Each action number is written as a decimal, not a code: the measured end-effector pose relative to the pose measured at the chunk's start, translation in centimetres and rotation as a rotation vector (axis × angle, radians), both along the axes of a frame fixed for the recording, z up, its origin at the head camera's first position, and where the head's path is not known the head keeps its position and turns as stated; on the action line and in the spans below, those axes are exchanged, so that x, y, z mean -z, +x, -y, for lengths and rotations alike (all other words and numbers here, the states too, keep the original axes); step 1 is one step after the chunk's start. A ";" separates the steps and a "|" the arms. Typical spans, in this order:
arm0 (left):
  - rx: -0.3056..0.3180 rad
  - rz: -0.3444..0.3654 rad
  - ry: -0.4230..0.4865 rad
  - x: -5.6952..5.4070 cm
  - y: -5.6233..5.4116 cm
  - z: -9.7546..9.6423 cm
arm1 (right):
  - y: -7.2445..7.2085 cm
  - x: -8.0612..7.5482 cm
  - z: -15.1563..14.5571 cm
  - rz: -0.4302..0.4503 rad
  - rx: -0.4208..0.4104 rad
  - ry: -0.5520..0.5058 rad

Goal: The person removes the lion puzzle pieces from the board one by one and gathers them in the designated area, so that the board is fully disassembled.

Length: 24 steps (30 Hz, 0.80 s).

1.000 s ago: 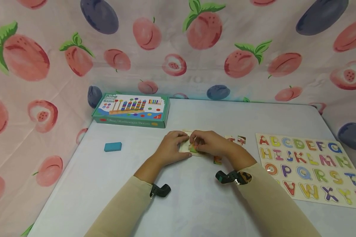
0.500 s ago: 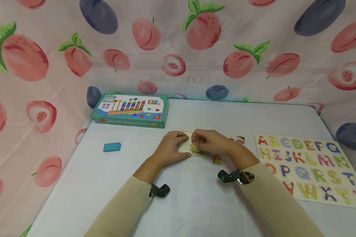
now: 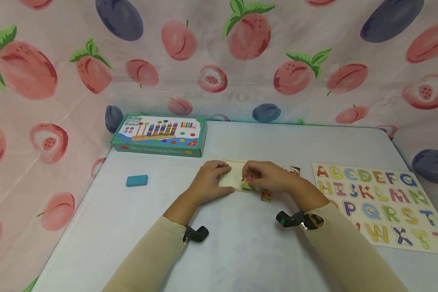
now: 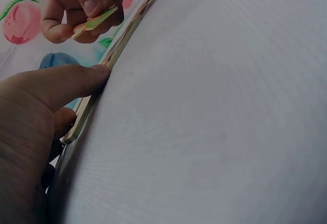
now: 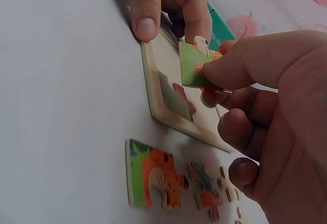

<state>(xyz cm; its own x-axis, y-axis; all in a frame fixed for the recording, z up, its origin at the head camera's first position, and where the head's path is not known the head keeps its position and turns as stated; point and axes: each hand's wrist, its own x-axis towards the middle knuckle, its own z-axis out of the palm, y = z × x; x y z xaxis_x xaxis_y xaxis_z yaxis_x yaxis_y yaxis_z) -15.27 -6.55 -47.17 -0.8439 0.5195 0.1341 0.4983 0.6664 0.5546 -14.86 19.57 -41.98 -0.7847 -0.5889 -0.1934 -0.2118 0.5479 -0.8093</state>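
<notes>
My left hand (image 3: 208, 182) holds the left end of a shallow wooden puzzle tray (image 3: 232, 174), thumb at the near edge and fingers at the far one. In the right wrist view my right hand (image 5: 265, 91) pinches a green and orange jigsaw piece (image 5: 191, 65) between thumb and fingers. The piece is tilted above the tray's right part, also seen edge-on in the left wrist view. Beneath it, inside the tray, a darker green and red patch shows; whether piece or shadow, I cannot tell. A loose orange tiger-patterned piece (image 5: 153, 175) lies just outside the tray.
More loose jigsaw pieces (image 3: 295, 170) lie right of the tray, partly hidden by my right hand. Further right is an alphabet board (image 3: 379, 207). A green ring game box (image 3: 158, 136) stands at the back left, with a blue block (image 3: 136, 181) in front of it.
My right hand has shifted right across the tray with the jigsaw piece, uncovering more of the tray's bare middle. My left hand stays on the tray's left end.
</notes>
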 end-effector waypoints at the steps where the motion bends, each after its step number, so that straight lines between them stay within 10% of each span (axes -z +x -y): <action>1: -0.002 0.003 -0.002 0.0 0.0 0.0 | 0.0 0.1 -0.1 -0.002 -0.002 0.003; 24: -0.022 0.028 -0.028 0.0 0.1 -0.2 | 2.6 0.9 -4.4 -0.081 0.037 0.032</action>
<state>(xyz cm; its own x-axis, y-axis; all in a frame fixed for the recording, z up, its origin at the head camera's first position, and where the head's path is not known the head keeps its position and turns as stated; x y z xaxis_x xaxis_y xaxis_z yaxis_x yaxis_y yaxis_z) -15.14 -6.37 -47.13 -0.8585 0.5038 0.0959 0.4677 0.6924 0.5494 -12.24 23.97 -42.90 -0.8198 -0.5535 -0.1468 -0.2547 0.5821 -0.7722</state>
